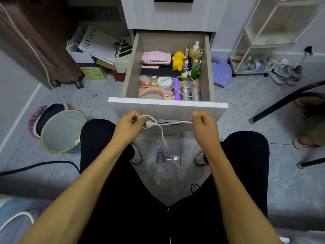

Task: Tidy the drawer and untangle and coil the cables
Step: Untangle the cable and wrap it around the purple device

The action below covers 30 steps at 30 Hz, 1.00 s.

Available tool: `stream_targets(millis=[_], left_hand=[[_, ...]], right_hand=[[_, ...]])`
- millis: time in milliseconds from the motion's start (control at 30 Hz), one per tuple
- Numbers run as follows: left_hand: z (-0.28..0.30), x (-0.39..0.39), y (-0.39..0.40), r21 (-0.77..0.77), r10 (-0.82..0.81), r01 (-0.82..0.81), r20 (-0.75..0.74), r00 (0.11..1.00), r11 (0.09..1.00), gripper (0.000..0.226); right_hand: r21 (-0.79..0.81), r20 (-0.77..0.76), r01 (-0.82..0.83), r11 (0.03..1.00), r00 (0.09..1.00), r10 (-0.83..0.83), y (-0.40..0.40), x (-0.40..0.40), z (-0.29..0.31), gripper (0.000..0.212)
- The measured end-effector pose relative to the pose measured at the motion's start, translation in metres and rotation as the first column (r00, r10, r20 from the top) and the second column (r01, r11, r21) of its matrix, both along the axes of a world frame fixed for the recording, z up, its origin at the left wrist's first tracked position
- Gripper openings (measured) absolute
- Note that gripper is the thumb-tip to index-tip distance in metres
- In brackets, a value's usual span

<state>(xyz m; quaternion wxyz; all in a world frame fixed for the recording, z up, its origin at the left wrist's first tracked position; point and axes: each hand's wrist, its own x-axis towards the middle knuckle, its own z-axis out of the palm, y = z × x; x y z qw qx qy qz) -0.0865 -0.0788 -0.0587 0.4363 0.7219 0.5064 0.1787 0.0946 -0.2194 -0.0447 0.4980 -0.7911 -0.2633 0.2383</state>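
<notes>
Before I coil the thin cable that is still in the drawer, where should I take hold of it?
Pinch the thin cable where its loop rises over the clear bottles, coming from above. The white charger end sits wedged among other items.

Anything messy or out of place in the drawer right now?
Yes. A loose pale cable sprawls uncoiled over the white charger and clear bottles at the front of the drawer. Otherwise nothing looks spilled or broken.
</notes>
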Motion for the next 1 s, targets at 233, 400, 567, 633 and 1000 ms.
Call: stream_targets(millis=[233, 400, 567, 633, 1000], left_hand=[[0.01, 0.004, 0.01, -0.089, 0.013, -0.009, 0.041, 0.999, 0.996, 0.028], [-0.012, -0.002, 0.029, -0.063, 0.041, -0.053, -0.177, 0.983, 0.997, 0.039], [-0.015, 0.006, 0.031, -0.037, 0.022, -0.029, -0.192, 0.981, 0.999, 0.039], [-0.01, 0.014, 0.03, -0.051, -0.025, 0.019, -0.112, 0.993, 0.999, 0.038], [0.028, 0.021, 0.003, -0.128, -0.179, 0.2, 0.158, 0.971, 0.971, 0.038]], right_hand=[[0.063, -0.003, 0.096, 0.993, 0.995, -0.096, 0.0, 0.0, 0.002, 0.031], [0.085, -0.006, 0.178, 0.98, 0.984, -0.178, -0.004, 0.001, 0.006, 0.033], [0.119, 0.044, 0.188, 0.975, 0.98, -0.195, -0.006, 0.005, 0.01, 0.032], [0.086, 0.061, 0.143, 0.986, 0.987, -0.149, -0.006, 0.007, 0.008, 0.032], [-0.282, 0.085, -0.219, 0.934, 0.964, 0.251, -0.001, -0.009, -0.011, 0.021]])
